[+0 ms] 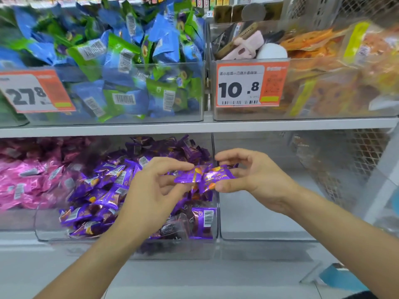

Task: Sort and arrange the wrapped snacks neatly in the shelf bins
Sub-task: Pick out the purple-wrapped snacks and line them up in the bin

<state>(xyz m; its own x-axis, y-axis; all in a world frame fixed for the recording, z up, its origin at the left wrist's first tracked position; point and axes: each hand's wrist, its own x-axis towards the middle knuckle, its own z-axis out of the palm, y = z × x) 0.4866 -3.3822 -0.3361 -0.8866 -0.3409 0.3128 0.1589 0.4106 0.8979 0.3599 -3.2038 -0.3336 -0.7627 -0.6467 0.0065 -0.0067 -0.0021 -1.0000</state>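
Where both hands pinch purple snacks (205, 176), heaped purple bin (129, 236) beneath.

The upper shelf board (194, 127) is hanging low over the lower bins, so the way into them is lying open only from the front and slightly above. The clear bin on the right (259, 234) is offering open room inside, while its shared wall (216, 203) with the bin of purple snacks (103, 190) is standing between them. On the far right a mesh panel (356, 160) is closing that side.
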